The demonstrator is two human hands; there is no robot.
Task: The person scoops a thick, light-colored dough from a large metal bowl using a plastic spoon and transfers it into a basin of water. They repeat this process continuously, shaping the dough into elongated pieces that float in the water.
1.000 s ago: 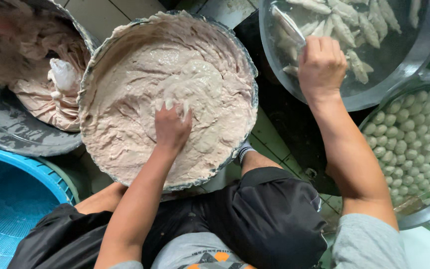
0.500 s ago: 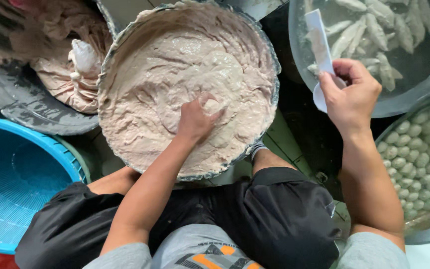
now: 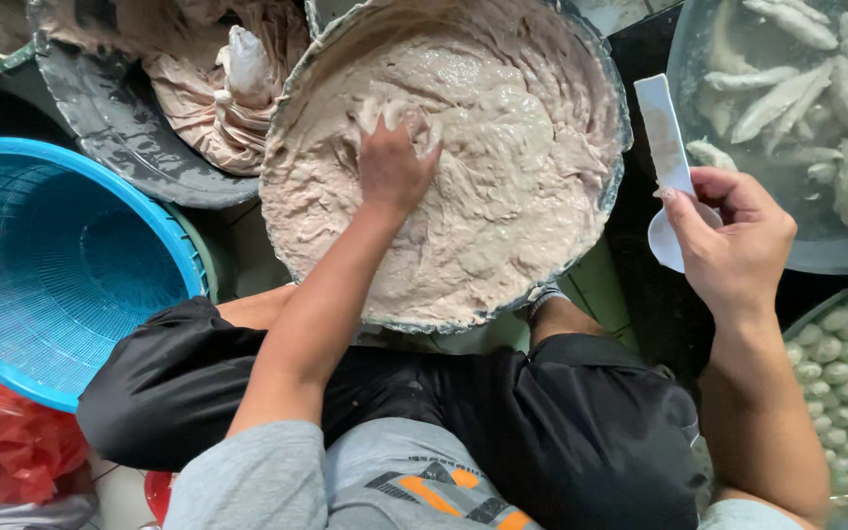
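Tiled floor point(image 3: 247, 245), paste basin point(image 3: 610, 177), blue basket point(image 3: 174, 231)

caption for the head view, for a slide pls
Left hand digs into pale paste in a metal basin; right hand holds a white scraper.

**Left hand digs deeper, right hand lifts the scraper clear**

The left hand point(image 3: 397, 162) has pushed further up the pinkish fish paste point(image 3: 503, 186), fingers now sunk in near the middle of the big bowl point(image 3: 612, 186). The right hand point(image 3: 733, 240), earlier resting on the water basin point(image 3: 836, 250) rim, now holds a white flat scraper point(image 3: 666, 147) upright beside the bowl.
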